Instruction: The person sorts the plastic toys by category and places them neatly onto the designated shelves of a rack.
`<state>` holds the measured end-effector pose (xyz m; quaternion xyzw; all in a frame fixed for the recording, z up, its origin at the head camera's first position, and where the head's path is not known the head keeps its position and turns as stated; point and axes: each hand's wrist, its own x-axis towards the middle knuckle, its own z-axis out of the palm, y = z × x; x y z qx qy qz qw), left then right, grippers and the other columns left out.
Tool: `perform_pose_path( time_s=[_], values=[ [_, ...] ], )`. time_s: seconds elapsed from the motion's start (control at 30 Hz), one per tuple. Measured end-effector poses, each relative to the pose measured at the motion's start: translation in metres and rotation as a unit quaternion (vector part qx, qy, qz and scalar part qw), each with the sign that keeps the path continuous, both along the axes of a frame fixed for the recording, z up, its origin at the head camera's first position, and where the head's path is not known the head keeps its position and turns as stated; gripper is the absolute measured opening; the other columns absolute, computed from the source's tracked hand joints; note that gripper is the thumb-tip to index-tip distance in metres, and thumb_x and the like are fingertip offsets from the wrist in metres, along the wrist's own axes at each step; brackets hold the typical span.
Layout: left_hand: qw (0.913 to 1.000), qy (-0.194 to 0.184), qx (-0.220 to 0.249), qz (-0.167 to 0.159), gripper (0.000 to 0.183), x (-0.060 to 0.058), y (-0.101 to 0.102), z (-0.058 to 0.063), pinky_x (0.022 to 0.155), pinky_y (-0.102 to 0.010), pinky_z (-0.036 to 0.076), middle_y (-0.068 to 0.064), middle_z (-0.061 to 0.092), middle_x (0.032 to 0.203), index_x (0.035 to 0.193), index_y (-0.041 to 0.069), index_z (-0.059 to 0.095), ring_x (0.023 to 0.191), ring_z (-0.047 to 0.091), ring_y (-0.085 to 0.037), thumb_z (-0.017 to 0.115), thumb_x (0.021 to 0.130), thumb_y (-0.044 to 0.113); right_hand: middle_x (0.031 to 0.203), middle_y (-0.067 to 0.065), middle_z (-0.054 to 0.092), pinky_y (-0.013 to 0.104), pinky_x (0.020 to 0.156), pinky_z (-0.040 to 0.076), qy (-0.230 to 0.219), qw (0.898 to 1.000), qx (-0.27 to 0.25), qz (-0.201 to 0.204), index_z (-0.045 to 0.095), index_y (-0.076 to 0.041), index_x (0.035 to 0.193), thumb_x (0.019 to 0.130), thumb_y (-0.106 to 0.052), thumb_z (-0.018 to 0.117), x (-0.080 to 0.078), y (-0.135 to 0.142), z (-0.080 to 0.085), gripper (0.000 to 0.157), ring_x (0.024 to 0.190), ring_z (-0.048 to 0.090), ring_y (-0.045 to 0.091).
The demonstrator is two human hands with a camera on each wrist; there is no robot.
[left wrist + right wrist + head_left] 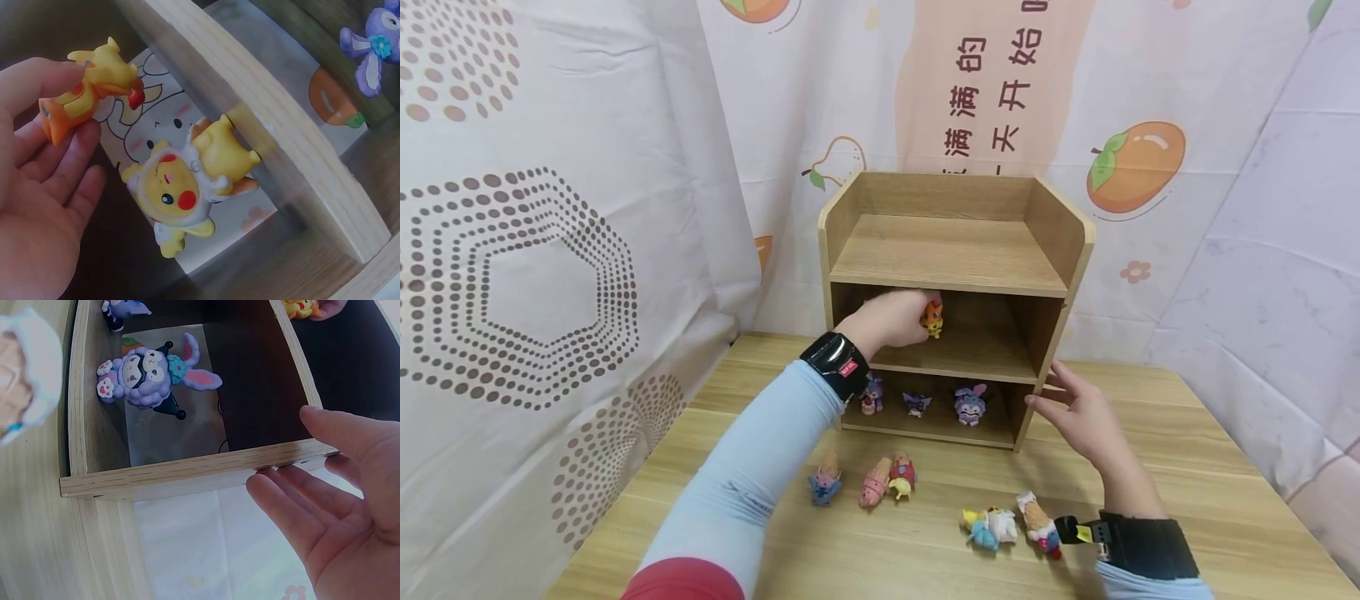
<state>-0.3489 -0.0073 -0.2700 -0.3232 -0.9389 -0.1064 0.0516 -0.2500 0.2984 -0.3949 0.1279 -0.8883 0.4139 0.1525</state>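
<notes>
A small wooden shelf unit (951,250) stands on the table. In its middle compartment my left hand (891,318) pinches an orange-and-yellow toy figurine (932,317) between thumb and fingers. Beside it, a yellow figurine in a white hood (187,181) sits on the same board, hidden behind the hand in the head view. My right hand (1078,412) holds the unit's right side panel (206,464), thumb at the front edge and fingers along the outer face. In the bottom compartment sit a purple long-eared figurine (970,404), a small dark-purple one (916,404) and another purple one (874,392).
On the table in front lie a pink-and-blue figurine (825,479), a pink one (875,483), a red-and-yellow one (902,475), a white, yellow and blue one (990,527) and a white-and-brown one (1037,522). A printed curtain (805,92) hangs behind.
</notes>
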Motion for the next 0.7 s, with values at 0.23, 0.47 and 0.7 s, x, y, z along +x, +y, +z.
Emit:
perform_pose_path(
  time_s=[0.23, 0.47, 0.7],
  values=[
    [0.9996, -0.008, -0.026, -0.002, 0.048, -0.0046, 0.0009, -0.0022, 0.091, -0.032, 0.048, -0.001, 0.06, 0.112, 0.132, 0.011, 0.061, 0.101, 0.057, -0.016, 0.075, 0.087, 0.014, 0.139, 0.033, 0.054, 0.05, 0.084, 0.057, -0.004, 1.0, 0.001, 0.001, 0.031, 0.0, 0.158, 0.096, -0.023, 0.074, 0.0009, 0.0004, 0.0003, 0.078, 0.116, 0.062, 0.048],
    [0.999, 0.008, -0.044, -0.002, 0.047, -0.007, -0.001, -0.0046, 0.086, -0.032, 0.049, 0.001, 0.061, 0.107, 0.128, 0.013, 0.063, 0.098, 0.057, -0.016, 0.076, 0.083, 0.015, 0.138, 0.032, 0.055, 0.051, 0.084, 0.057, -0.004, 1.0, 0.003, -0.001, 0.032, -0.002, 0.158, 0.096, -0.024, 0.074, 0.0003, -0.0001, 0.0011, 0.078, 0.116, 0.062, 0.047],
    [0.9985, 0.012, -0.054, -0.006, 0.041, -0.0091, 0.0004, -0.0045, 0.086, -0.032, 0.048, 0.002, 0.061, 0.107, 0.125, 0.015, 0.063, 0.098, 0.056, -0.015, 0.075, 0.085, 0.015, 0.137, 0.033, 0.055, 0.051, 0.084, 0.057, -0.005, 1.0, 0.004, -0.005, 0.032, 0.0, 0.158, 0.096, -0.023, 0.074, 0.0008, 0.0004, 0.0006, 0.078, 0.116, 0.063, 0.046]
  ],
)
